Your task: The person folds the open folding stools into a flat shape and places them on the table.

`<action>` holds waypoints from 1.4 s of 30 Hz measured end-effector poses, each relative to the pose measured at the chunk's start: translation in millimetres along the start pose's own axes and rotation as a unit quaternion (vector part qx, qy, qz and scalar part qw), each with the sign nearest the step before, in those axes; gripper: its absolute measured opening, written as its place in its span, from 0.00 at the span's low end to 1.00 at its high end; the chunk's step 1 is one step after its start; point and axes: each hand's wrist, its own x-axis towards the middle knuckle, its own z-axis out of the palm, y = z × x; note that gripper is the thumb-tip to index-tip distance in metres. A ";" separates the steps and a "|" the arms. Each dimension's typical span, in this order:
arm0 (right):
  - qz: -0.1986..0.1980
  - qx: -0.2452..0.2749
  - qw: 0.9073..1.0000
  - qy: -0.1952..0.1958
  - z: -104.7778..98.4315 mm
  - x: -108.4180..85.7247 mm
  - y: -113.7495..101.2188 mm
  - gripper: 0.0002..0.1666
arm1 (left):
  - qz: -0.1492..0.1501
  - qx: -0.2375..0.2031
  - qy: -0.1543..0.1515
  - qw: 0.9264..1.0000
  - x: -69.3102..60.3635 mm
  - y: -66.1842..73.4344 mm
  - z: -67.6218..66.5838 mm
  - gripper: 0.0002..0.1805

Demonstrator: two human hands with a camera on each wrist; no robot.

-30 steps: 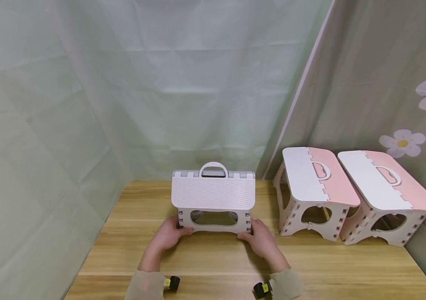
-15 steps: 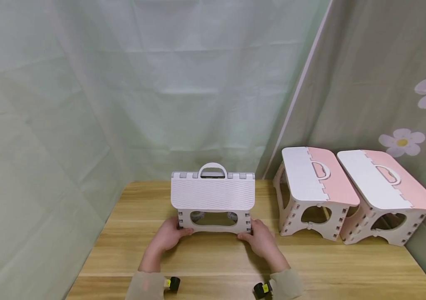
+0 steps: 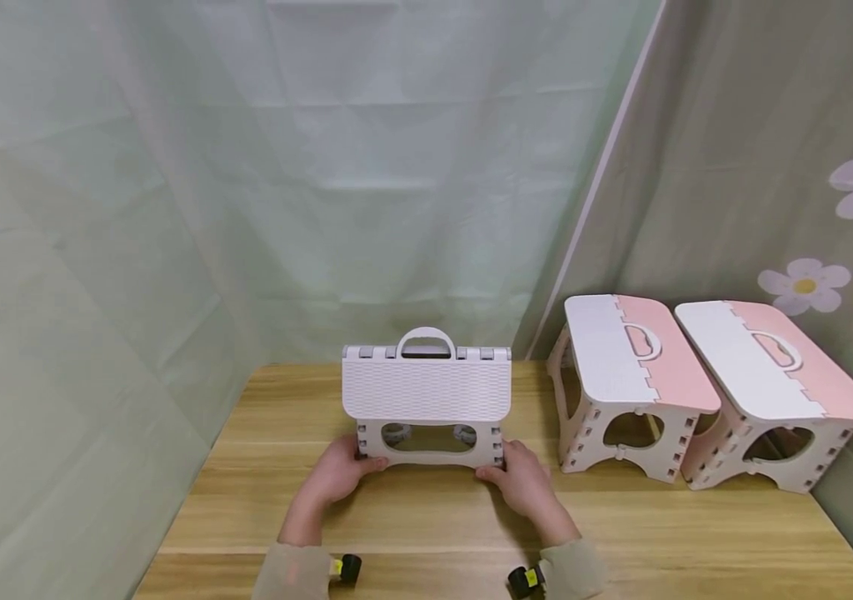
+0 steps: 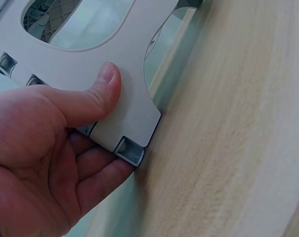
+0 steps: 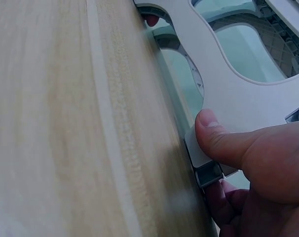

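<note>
barely anything shifts this last second: the left hand [image 3: 340,469] and right hand [image 3: 522,479] stay put, pinching the half-folded stool [image 3: 426,390] low at either side, on the wooden table [image 3: 426,521]; the work seems paused

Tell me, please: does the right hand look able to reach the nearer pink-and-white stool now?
Probably yes, once free: the right hand grips the white stool, but in the head view nothing stands between that hand and the nearer pink-and-white stool.
</note>
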 end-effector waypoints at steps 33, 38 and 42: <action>0.012 0.008 1.000 -0.001 -0.1 1.2 -1.0 0.26 | -0.006 0.011 -0.010 1.000 4.4 -1.5 -1.0 0.16; 0.009 0.006 1.000 -0.003 -0.1 1.7 -0.8 0.25 | -0.012 0.009 -0.012 1.000 5.0 -1.9 -0.4 0.14; 0.007 0.005 1.000 -0.004 -0.5 1.4 -1.1 0.24 | -0.012 0.010 -0.015 1.000 4.6 -0.6 -0.7 0.14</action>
